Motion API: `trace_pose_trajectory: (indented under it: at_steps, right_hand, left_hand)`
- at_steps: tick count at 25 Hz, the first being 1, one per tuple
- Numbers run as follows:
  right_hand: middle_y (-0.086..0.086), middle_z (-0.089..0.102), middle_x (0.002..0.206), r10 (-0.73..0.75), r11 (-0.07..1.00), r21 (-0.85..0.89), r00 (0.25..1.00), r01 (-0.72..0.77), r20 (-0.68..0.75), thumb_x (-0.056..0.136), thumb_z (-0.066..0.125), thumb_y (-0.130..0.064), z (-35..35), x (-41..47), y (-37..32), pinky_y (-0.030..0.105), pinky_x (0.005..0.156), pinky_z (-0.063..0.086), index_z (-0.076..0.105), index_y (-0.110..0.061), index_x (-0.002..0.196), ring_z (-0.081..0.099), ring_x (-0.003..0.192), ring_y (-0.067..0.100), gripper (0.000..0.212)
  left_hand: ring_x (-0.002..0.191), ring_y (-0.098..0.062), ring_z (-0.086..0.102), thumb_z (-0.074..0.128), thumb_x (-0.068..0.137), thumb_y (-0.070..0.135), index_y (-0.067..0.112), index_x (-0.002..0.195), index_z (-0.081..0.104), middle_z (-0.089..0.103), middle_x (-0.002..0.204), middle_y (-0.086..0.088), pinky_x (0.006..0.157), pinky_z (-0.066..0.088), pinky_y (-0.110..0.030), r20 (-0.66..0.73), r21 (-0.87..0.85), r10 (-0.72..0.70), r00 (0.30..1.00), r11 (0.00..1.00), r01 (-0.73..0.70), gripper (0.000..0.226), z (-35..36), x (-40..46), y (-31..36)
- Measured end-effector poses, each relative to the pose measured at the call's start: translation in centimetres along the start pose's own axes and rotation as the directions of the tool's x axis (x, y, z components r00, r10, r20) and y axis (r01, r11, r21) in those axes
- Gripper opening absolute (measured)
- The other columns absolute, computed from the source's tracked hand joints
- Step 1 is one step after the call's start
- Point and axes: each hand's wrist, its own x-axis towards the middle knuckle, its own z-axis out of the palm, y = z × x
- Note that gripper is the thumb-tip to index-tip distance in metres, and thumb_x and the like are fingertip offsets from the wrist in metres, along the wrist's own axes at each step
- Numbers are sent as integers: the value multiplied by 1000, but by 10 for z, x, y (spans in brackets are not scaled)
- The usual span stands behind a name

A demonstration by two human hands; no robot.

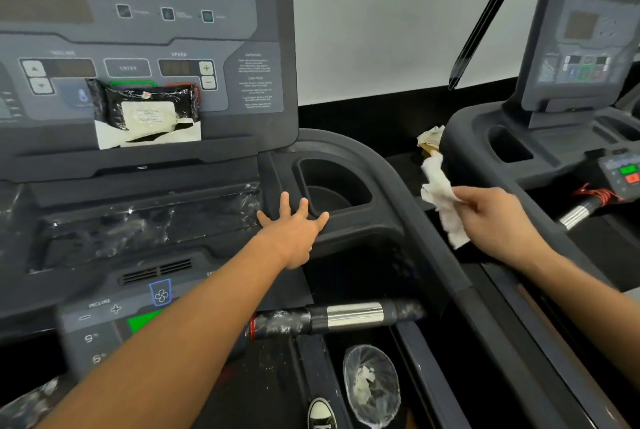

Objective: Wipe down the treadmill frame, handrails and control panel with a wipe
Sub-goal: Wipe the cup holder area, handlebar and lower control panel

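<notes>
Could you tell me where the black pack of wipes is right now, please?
In the head view, the black plastic pack of wipes leans on the grey treadmill control panel, left of centre, just below the speed and incline buttons.

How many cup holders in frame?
2. One cup holder is on the near treadmill console, just right of the left hand. The second cup holder is on the neighbouring treadmill at right. More may sit out of view at left.

Two treadmills — one control panel (138, 47) at ten o'clock, a second console (585, 44) at two o'clock. Two hands: left hand (294, 234), right hand (498, 220). One wipe (443, 200), one wipe pack (147, 113) — one shoe (322, 414) at six o'clock.
</notes>
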Motion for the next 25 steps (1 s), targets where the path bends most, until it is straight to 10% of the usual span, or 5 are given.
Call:
trace_pose_trajectory:
  at_steps: [2, 4, 7, 10, 25]
  right_hand:
    - [17, 72, 111, -436, 780, -389, 871, 491, 225, 72, 63, 8, 3, -2, 10, 39, 92, 55, 75, -3, 102, 69, 103, 35, 34]
    - [15, 63, 130, -532, 375, -459, 592, 805, 605, 74, 58, -15, 33, -8, 33, 48, 109, 41, 73, -5, 111, 57, 124, 35, 41]
    - [11, 34, 158, -59, 216, -430, 451, 877, 891, 96, 22, -53, 71, -2, 42, 47, 120, 3, 47, -8, 144, 12, 151, 30, 70]
    - [8, 33, 157, 157, 99, -342, 325, 934, 933, 102, 16, -47, 108, 16, 19, 46, 121, -1, 39, -24, 148, 2, 151, 29, 57]
    - [8, 60, 124, 256, 317, -395, 323, 862, 911, 77, 25, -75, 97, -5, 21, 46, 118, 17, 65, -14, 117, 24, 140, 24, 83]
  left_hand:
    - [143, -51, -28, 46, 102, 11, 34, 158, -9, -18, 165, -13, 108, 8, -80, -3, 5, 1, 1000, 1000, -1, 82, 0, 0, 0]
    - [143, -50, -28, 46, 102, 11, 34, 158, -8, -18, 165, -13, 108, 7, -80, -9, 0, 1, 1000, 1000, -1, 81, 0, 0, 1]
    - [143, -49, -29, 46, 102, 10, 34, 158, -7, -18, 165, -13, 108, 5, -80, -18, 5, -11, 1000, 1000, 11, 81, 0, 0, 2]
    - [143, -48, -29, 45, 102, 8, 35, 158, -5, -17, 165, -11, 107, 6, -81, -3, -20, -16, 1000, 1000, 16, 80, 0, 1, 2]
    - [149, -38, -23, 35, 106, 25, 36, 159, 4, -10, 167, -2, 113, 9, -74, 28, -83, 6, 1000, 997, -3, 62, -11, -15, -6]
